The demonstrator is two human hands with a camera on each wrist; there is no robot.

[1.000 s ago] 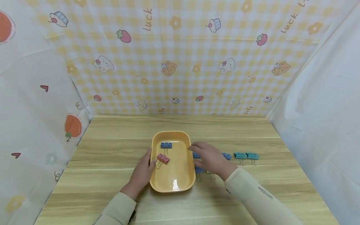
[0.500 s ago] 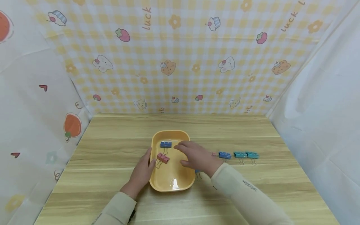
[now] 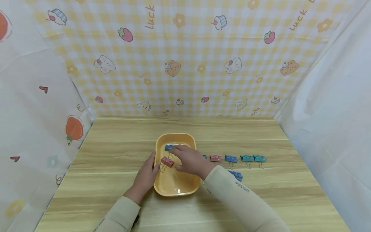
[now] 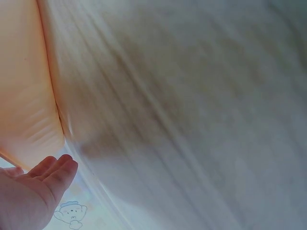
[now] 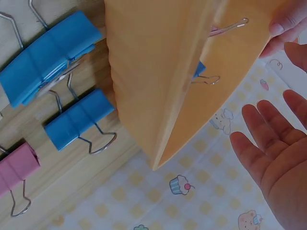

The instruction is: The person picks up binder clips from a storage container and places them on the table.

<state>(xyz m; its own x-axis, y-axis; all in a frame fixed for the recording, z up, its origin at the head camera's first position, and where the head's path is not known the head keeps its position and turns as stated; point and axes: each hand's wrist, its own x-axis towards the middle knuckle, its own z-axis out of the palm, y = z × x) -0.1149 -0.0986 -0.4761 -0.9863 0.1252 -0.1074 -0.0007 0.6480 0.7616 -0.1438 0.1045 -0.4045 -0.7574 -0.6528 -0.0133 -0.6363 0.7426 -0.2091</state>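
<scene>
A yellow tray (image 3: 177, 190) stands on the wooden table, with a blue binder clip (image 3: 169, 148) and a pink binder clip (image 3: 167, 161) lying inside. My left hand (image 3: 143, 177) holds the tray by its left wall, thumb at the rim and fingers along the outside. Reaching over the right rim, my right hand (image 3: 192, 161) is above the tray's inside, and its fingertips overlap the edge of the blue clip in the head view. In the right wrist view the right hand's fingers (image 5: 263, 122) are spread and relaxed, with nothing held.
Right of the tray lie a pink clip (image 3: 215, 158), a blue clip (image 3: 231, 159) and two teal clips (image 3: 247, 158) in a row. Nearer is another blue clip (image 3: 236, 176). A large blue clip (image 5: 53, 50) lies by the tray, mostly hidden by my right arm in the head view.
My right hand has moved left, from beside the tray's right rim to over its inside, uncovering clips on the table. The left hand and tray have stayed put.
</scene>
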